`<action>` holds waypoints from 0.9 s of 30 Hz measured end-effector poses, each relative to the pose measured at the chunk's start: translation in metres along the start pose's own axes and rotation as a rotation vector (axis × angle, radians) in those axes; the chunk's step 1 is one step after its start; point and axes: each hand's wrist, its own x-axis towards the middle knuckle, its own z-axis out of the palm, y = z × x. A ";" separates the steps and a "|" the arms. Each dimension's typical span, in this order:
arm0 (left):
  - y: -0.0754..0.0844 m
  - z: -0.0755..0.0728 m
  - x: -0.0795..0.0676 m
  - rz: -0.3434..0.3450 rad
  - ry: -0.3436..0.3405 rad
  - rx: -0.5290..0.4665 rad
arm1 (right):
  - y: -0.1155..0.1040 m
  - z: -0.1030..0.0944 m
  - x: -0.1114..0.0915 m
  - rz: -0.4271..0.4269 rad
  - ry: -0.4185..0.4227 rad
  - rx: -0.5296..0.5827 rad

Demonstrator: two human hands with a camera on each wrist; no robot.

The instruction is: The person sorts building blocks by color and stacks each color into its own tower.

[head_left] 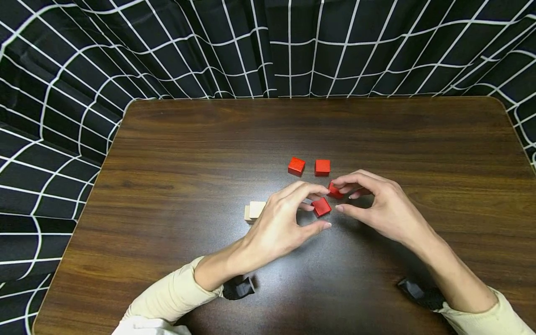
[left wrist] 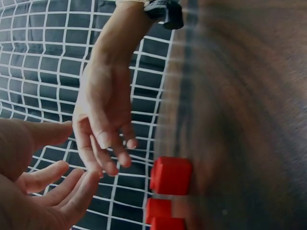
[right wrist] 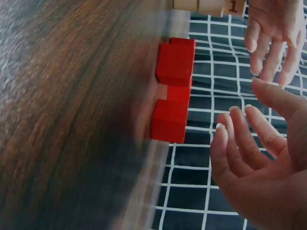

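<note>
Four red cubes would be several: one red cube (head_left: pixel 321 207) lies nearest the person, just beyond the left hand's fingers. Another red cube (head_left: pixel 335 191) sits beside it, partly covered by the right fingers in the head view. My left hand (head_left: pixel 281 219) hovers over the table with its fingers loosely bent and holds nothing. Facing it, my right hand (head_left: pixel 383 207) also hovers with bent fingers and holds nothing. Both wrist views show the hands apart from the red cubes. Pale wooden blocks (head_left: pixel 256 210) stand left of the left hand, partly hidden by it.
Two more red cubes, a left one (head_left: pixel 296 166) and a right one (head_left: pixel 322 168), lie farther back on the brown wooden table (head_left: pixel 188 139). Black cloth (head_left: pixel 201 42) with white grid lines hangs behind and beside it. One pale block (right wrist: pixel 233 6) bears a "1".
</note>
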 end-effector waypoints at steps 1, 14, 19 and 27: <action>-0.001 0.002 -0.001 0.002 0.011 0.014 | 0.001 0.000 0.000 -0.001 0.000 0.003; -0.013 0.026 -0.007 -0.006 0.110 -0.001 | 0.008 0.005 -0.003 0.021 -0.031 0.027; -0.016 0.032 -0.008 -0.068 0.095 0.050 | 0.011 0.007 -0.004 0.027 -0.044 0.028; -0.023 0.044 -0.013 -0.133 0.117 0.044 | 0.017 0.010 -0.005 0.037 -0.069 0.033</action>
